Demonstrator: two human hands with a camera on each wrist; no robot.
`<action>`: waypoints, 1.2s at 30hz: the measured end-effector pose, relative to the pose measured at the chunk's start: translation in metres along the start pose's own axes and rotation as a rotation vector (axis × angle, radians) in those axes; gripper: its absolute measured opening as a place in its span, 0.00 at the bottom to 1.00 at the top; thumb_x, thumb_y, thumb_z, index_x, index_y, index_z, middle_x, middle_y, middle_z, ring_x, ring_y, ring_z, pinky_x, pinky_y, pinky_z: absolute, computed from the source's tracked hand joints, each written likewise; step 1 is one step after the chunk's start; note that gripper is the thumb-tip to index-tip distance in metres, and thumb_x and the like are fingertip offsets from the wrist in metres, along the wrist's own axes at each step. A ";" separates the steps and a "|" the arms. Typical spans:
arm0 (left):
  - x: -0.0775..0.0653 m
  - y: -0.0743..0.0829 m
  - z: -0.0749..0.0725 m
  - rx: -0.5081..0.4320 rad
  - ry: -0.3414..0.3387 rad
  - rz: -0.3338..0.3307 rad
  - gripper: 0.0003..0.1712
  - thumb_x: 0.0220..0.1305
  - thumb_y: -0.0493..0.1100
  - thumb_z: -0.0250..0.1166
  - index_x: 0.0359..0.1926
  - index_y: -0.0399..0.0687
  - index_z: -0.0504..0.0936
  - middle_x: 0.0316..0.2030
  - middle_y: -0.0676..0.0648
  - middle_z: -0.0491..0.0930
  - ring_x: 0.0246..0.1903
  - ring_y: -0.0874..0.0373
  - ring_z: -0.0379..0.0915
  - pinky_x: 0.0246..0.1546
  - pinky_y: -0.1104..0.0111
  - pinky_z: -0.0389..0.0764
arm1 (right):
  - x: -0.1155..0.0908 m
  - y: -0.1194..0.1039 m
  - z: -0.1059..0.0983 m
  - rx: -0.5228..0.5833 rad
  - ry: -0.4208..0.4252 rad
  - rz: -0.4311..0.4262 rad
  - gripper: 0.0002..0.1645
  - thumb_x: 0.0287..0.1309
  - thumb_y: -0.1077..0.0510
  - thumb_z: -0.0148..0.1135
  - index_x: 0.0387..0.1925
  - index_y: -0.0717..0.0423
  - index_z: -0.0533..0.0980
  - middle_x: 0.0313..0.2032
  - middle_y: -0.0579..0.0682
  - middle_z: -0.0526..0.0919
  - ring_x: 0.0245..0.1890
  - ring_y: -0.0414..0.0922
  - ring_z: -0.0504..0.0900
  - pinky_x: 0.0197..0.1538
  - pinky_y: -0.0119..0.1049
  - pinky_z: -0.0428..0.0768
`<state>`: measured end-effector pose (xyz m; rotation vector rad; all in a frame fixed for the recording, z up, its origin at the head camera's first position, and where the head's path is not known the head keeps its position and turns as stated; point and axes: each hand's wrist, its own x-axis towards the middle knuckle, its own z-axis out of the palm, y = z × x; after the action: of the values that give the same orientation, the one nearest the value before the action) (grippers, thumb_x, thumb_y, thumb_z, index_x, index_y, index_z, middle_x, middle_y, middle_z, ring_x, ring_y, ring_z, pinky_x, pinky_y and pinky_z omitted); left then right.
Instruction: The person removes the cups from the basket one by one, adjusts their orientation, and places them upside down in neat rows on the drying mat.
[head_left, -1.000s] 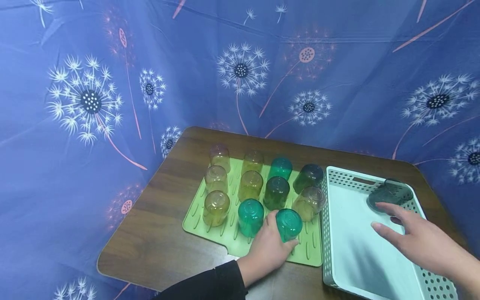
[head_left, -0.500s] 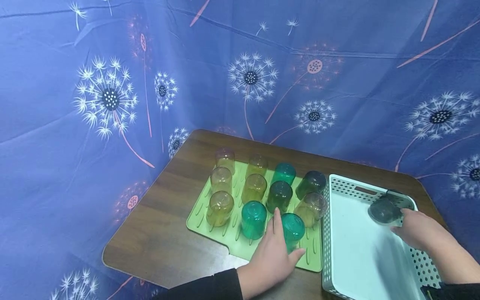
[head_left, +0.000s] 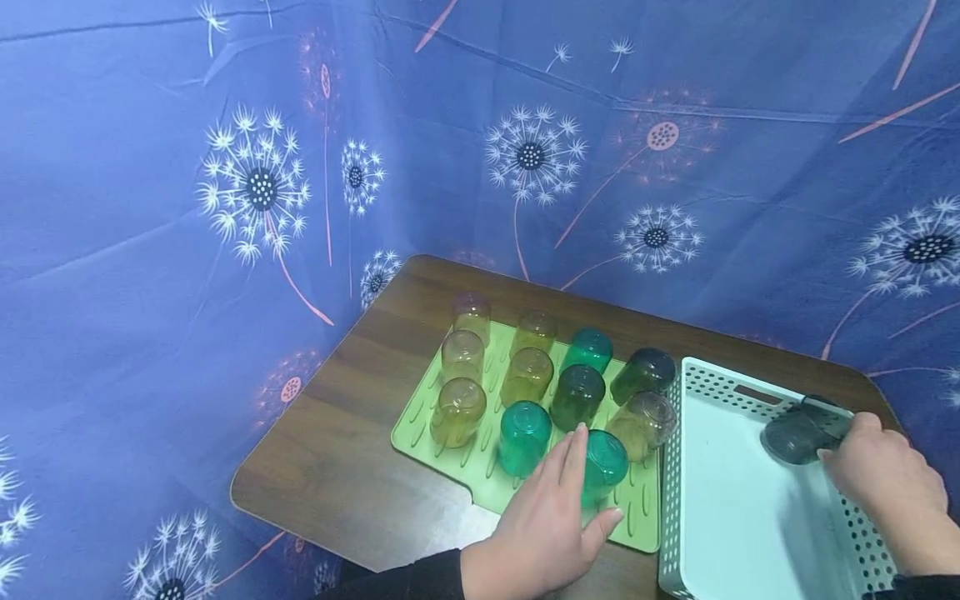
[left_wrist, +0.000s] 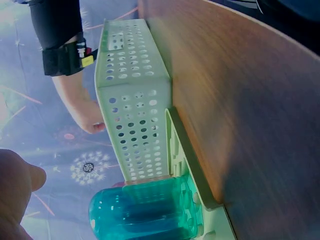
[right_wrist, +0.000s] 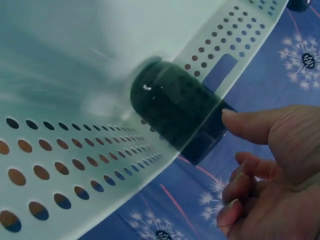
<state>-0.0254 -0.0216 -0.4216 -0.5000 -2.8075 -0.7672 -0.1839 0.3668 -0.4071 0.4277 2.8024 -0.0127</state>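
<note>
My left hand (head_left: 543, 529) lies beside a teal tumbler (head_left: 606, 458) at the front of the green drying mat (head_left: 420, 433), fingers straight and thumb spread. This tumbler (left_wrist: 140, 210) stands upside down, and the thumb is apart from it in the left wrist view. A dark grey tumbler (head_left: 793, 435) leans tilted in the far right corner of the pale mint basket (head_left: 735, 508), its mouth over the rim. My right hand (head_left: 885, 467) is at that mouth. In the right wrist view the thumb (right_wrist: 245, 122) overlaps the tumbler's edge, while loosely bent fingers (right_wrist: 240, 190) hang outside the basket.
Several upturned tumblers stand on the mat, among them an amber one (head_left: 457, 412), another teal one (head_left: 525, 437) and a dark one (head_left: 577, 396). A clear tumbler (head_left: 642, 425) stands close to the basket's left wall. Patterned blue cloth (head_left: 450, 167) hangs behind the wooden table (head_left: 337, 483).
My left hand has let go of the front teal tumbler and straightened its fingers. My right hand has gone from above the basket to the dark tumbler's mouth. The head view has shifted.
</note>
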 end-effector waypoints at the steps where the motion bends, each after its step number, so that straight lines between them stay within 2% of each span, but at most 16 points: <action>1: 0.000 0.000 0.000 -0.005 0.000 0.008 0.49 0.74 0.65 0.51 0.80 0.37 0.45 0.73 0.37 0.64 0.71 0.47 0.66 0.66 0.57 0.76 | 0.001 0.000 0.001 0.012 0.007 0.033 0.51 0.65 0.56 0.63 0.71 0.79 0.44 0.53 0.84 0.60 0.50 0.77 0.69 0.46 0.65 0.76; 3: -0.001 -0.001 0.000 -0.017 -0.001 0.010 0.49 0.75 0.64 0.51 0.79 0.37 0.45 0.74 0.38 0.62 0.72 0.47 0.65 0.67 0.56 0.75 | 0.002 0.000 0.004 0.004 -0.010 0.058 0.52 0.65 0.56 0.63 0.74 0.74 0.43 0.57 0.85 0.55 0.54 0.79 0.65 0.50 0.67 0.75; 5: -0.001 -0.003 0.001 -0.039 -0.002 0.000 0.49 0.74 0.64 0.52 0.79 0.38 0.46 0.74 0.37 0.62 0.72 0.47 0.64 0.67 0.56 0.75 | 0.005 0.000 0.008 -0.029 -0.039 0.069 0.49 0.66 0.56 0.62 0.74 0.72 0.46 0.58 0.84 0.52 0.56 0.79 0.63 0.52 0.67 0.74; 9: -0.001 -0.008 0.003 -0.078 0.009 -0.014 0.49 0.74 0.63 0.54 0.79 0.38 0.47 0.74 0.37 0.63 0.71 0.46 0.66 0.66 0.57 0.76 | 0.006 0.004 0.016 -0.091 -0.029 0.032 0.37 0.65 0.56 0.61 0.67 0.72 0.60 0.53 0.82 0.60 0.52 0.77 0.68 0.48 0.64 0.76; 13: -0.001 -0.012 0.004 -0.076 0.041 0.008 0.49 0.74 0.63 0.54 0.79 0.37 0.48 0.72 0.36 0.65 0.69 0.46 0.68 0.64 0.57 0.78 | 0.004 0.007 0.018 -0.110 0.058 -0.037 0.31 0.64 0.54 0.62 0.60 0.73 0.69 0.47 0.79 0.66 0.49 0.75 0.70 0.46 0.62 0.74; 16: 0.000 -0.014 0.004 -0.077 0.063 0.020 0.48 0.74 0.63 0.54 0.79 0.37 0.48 0.71 0.36 0.66 0.68 0.46 0.69 0.64 0.57 0.78 | 0.004 0.005 0.019 -0.100 0.134 -0.087 0.28 0.63 0.55 0.63 0.53 0.75 0.72 0.44 0.76 0.67 0.46 0.73 0.68 0.46 0.63 0.71; 22: 0.003 -0.016 0.003 -0.096 0.080 0.009 0.49 0.73 0.62 0.56 0.80 0.40 0.48 0.71 0.38 0.68 0.67 0.48 0.71 0.65 0.57 0.77 | 0.005 -0.005 0.023 -0.033 0.279 -0.180 0.21 0.58 0.58 0.64 0.41 0.78 0.76 0.45 0.77 0.67 0.45 0.74 0.66 0.45 0.64 0.69; 24: 0.004 -0.017 0.003 -0.100 0.075 0.005 0.48 0.73 0.62 0.56 0.79 0.41 0.49 0.70 0.39 0.68 0.67 0.48 0.71 0.65 0.57 0.77 | 0.003 -0.007 0.022 -0.016 0.304 -0.189 0.22 0.59 0.60 0.63 0.42 0.80 0.75 0.48 0.79 0.67 0.47 0.75 0.65 0.47 0.67 0.68; 26: 0.004 -0.018 0.003 -0.108 0.073 0.005 0.48 0.73 0.62 0.56 0.79 0.41 0.50 0.70 0.39 0.68 0.67 0.48 0.71 0.64 0.56 0.77 | 0.001 -0.009 0.019 -0.008 0.323 -0.207 0.23 0.60 0.61 0.61 0.43 0.82 0.73 0.46 0.79 0.69 0.46 0.75 0.68 0.46 0.67 0.70; 30: 0.006 -0.020 0.004 -0.121 0.099 0.027 0.46 0.73 0.61 0.57 0.79 0.42 0.52 0.70 0.42 0.69 0.66 0.50 0.72 0.64 0.57 0.78 | -0.007 -0.017 0.009 0.009 0.332 -0.230 0.23 0.64 0.61 0.59 0.46 0.84 0.70 0.39 0.78 0.74 0.39 0.73 0.75 0.40 0.64 0.74; 33: 0.007 -0.022 0.005 -0.130 0.128 0.058 0.44 0.73 0.60 0.57 0.78 0.44 0.54 0.68 0.43 0.70 0.65 0.51 0.73 0.63 0.57 0.78 | -0.021 -0.027 -0.001 0.052 0.333 -0.179 0.27 0.70 0.60 0.53 0.56 0.84 0.67 0.47 0.81 0.71 0.47 0.76 0.73 0.45 0.68 0.74; 36: 0.007 -0.022 0.006 -0.143 0.151 0.092 0.43 0.73 0.60 0.57 0.78 0.45 0.55 0.68 0.43 0.71 0.64 0.51 0.74 0.62 0.57 0.79 | -0.042 -0.036 -0.014 0.143 0.396 -0.121 0.27 0.75 0.58 0.48 0.58 0.83 0.65 0.46 0.82 0.70 0.45 0.75 0.73 0.43 0.66 0.73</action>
<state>-0.0399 -0.0343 -0.4347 -0.5643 -2.5855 -0.9483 -0.1602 0.3207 -0.3826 0.3211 3.2288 -0.1747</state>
